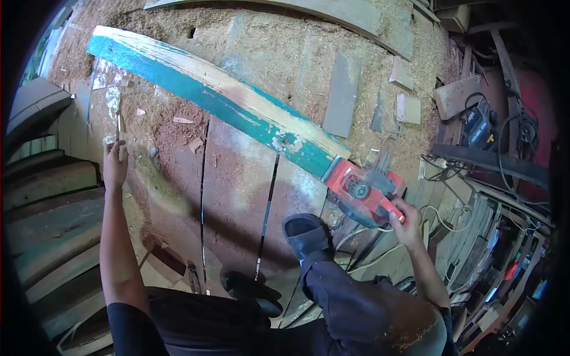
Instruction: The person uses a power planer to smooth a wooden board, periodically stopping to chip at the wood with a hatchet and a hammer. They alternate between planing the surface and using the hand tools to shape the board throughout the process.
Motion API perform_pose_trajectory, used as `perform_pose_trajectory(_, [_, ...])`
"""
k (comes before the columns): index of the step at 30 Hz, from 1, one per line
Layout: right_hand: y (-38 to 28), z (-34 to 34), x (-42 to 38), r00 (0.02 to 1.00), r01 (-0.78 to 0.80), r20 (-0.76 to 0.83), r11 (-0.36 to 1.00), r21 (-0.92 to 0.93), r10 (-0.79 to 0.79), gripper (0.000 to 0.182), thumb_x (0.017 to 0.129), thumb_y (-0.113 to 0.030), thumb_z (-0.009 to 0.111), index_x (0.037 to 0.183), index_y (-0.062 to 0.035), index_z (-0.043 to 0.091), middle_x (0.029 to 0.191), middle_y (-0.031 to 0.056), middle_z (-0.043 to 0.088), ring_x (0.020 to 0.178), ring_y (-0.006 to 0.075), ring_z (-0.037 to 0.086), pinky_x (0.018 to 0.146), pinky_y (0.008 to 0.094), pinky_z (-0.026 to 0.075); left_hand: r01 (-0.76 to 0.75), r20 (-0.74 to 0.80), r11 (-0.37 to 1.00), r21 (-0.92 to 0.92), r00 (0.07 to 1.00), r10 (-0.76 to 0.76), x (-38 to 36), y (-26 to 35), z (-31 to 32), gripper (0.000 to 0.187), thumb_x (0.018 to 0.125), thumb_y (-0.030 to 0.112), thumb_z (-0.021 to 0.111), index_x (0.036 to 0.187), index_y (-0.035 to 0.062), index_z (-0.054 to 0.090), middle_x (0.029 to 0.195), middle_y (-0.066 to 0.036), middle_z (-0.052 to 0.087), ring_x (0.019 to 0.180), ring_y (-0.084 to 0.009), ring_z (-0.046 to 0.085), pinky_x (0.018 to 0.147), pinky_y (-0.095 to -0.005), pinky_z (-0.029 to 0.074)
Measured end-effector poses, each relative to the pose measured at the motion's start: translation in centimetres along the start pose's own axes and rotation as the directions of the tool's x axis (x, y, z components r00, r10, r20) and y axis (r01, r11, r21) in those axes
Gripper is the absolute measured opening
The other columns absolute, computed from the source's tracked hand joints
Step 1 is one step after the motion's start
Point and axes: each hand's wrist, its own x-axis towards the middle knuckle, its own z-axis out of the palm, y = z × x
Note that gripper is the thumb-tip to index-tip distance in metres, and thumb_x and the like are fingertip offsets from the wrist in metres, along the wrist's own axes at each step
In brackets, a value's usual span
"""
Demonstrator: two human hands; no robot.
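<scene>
Dusty trousers (365, 311) nearest; forward-left of the right hand (407, 222), a long board (196, 89), teal with a rough pale stripe; red planer (356, 187) at its near end, markings too blurred to read, handle clamped in that hand; left hand (115, 163) at a thin stick (119, 126), grip unclear; grey offcut (343, 94) beyond the board.

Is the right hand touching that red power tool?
Touching: the head view shows the bare right hand gripping the handle of the red power tool.
</scene>
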Motion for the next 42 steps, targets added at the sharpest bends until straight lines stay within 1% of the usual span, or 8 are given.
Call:
perform_pose_trajectory(4, [-0.4,0.0,-0.2,1.0,-0.02,0.01,1.0,0.007,0.02,0.026,0.089,-0.025,0.06,0.08,-0.0018,0.052,0.065,0.0053,0.048,0.058,0.0134,0.048,0.057,0.0285,0.04,-0.073,-0.019,0.997,0.026,0.997,0.074,-0.9,-1.5,1.7,0.034,0.091,0.016,0.059,0.125,0.0097,0.056,0.124,-0.017,0.05,0.106,-0.0373,0.057,0.092,-0.0417,0.047])
perform_pose_trajectory(6, [-0.5,0.6,0.1,1.0,-0.002,-0.024,1.0,0.029,0.003,0.031,0.091,-0.03,0.058,0.077,-0.0032,0.049,0.059,0.0021,0.046,0.055,0.0098,0.046,0.053,0.0272,0.037,0.007,-0.02,1.0,-0.017,1.0,-0.007,-1.2,-0.8,2.2,0.036,0.091,0.016,0.058,0.127,0.0102,0.055,0.126,-0.017,0.048,0.108,-0.0372,0.056,0.093,-0.0416,0.046])
perform_pose_trajectory(7, [-0.5,0.8,0.2,1.0,-0.003,-0.023,1.0,0.03,0.003,0.031,0.091,-0.03,0.058,0.077,-0.0032,0.049,0.059,0.0021,0.046,0.055,0.0098,0.046,0.053,0.0272,0.037,0.083,-0.022,0.995,-0.062,0.996,-0.085,-1.2,-0.2,2.1,0.038,0.091,0.016,0.058,0.129,0.0107,0.054,0.128,-0.018,0.047,0.11,-0.0371,0.055,0.094,-0.0415,0.046])
perform_pose_trajectory(16, [-1.7,1.2,1.6,0.999,0.028,-0.039,0.996,-0.082,-0.032,0.039,0.092,-0.039,0.056,0.076,-0.0037,0.049,0.054,0.0034,0.047,0.05,0.0124,0.047,0.049,0.029,0.037,0.025,-0.11,0.999,-0.043,0.993,-0.03,-0.3,-1.2,5.0,0.057,0.089,0.015,0.059,0.142,0.012,0.041,0.136,-0.02,0.042,0.124,-0.0396,0.043,0.103,-0.0432,0.039])
perform_pose_trajectory(23, [-3.0,2.2,2.8,0.998,0.061,-0.023,0.995,-0.073,-0.063,0.038,0.093,-0.036,0.055,0.075,-0.0033,0.049,0.054,0.0037,0.049,0.05,0.012,0.049,0.048,0.0283,0.037,-0.028,-0.236,1.0,-0.001,0.971,0.027,0.5,-2.2,5.5,0.056,0.091,0.018,0.057,0.143,0.0127,0.039,0.141,-0.022,0.039,0.13,-0.0409,0.039,0.106,-0.0437,0.037])
perform_pose_trajectory(31, [-6.0,4.1,5.5,0.999,0.027,-0.024,0.999,-0.032,-0.028,0.037,0.094,-0.036,0.054,0.076,-0.0042,0.05,0.054,0.0019,0.049,0.049,0.0105,0.049,0.048,0.0273,0.036,0.107,-0.354,0.994,0.016,0.931,-0.095,2.2,-3.6,6.7,0.052,0.1,0.027,0.047,0.144,0.0021,0.036,0.145,-0.024,0.036,0.131,-0.0412,0.038,0.108,-0.0444,0.034])
perform_pose_trajectory(35, [-7.4,5.0,7.2,0.997,0.074,-0.012,0.997,-0.023,-0.074,0.04,0.095,-0.039,0.053,0.076,-0.0041,0.05,0.054,0.0006,0.048,0.048,0.0091,0.048,0.047,0.0265,0.035,0.122,-0.429,0.984,0.128,0.901,-0.055,2.1,-3.8,8.1,0.053,0.101,0.03,0.042,0.146,0.0037,0.034,0.148,-0.022,0.035,0.136,-0.039,0.035,0.112,-0.0474,0.027])
perform_pose_trajectory(42, [-10.4,7.1,10.2,0.999,0.032,0.014,0.999,-0.007,-0.032,0.041,0.095,-0.039,0.052,0.076,-0.0029,0.051,0.061,0.0022,0.049,0.059,0.0092,0.047,0.054,0.0275,0.037,0.15,-0.423,0.986,-0.068,0.891,-0.165,1.8,-3.5,8.0,0.051,0.101,0.029,0.039,0.149,0.0113,0.034,0.151,-0.017,0.034,0.141,-0.0342,0.028,0.114,-0.0462,0.022])
